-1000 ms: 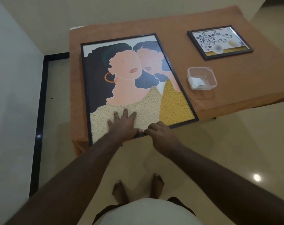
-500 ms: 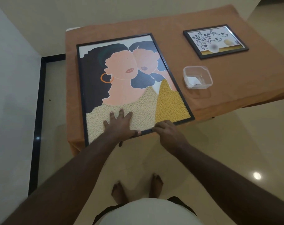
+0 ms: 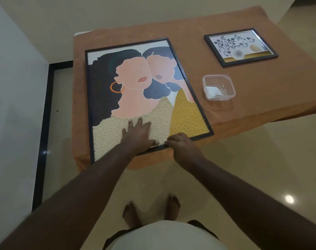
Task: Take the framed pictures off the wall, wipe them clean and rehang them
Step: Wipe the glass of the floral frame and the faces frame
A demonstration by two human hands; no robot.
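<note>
Glossy cream floor tiles (image 3: 244, 159) are lying under our bare feet. We are pressing our left hand (image 3: 138, 136), fingers straight and spread, flat on the large framed picture (image 3: 135, 91), and curling our right hand (image 3: 181, 144) round its near frame edge. Its lower edge is overhanging the orange-covered tabletop (image 3: 262, 98). At two o'clock a clear plastic tub (image 3: 219, 87) is sitting, with a small framed picture (image 3: 241, 46) beyond.

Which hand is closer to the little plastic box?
The right hand. It grips the big picture's near edge, on the side of the plastic box. The left hand lies flat on the picture, farther away.
</note>
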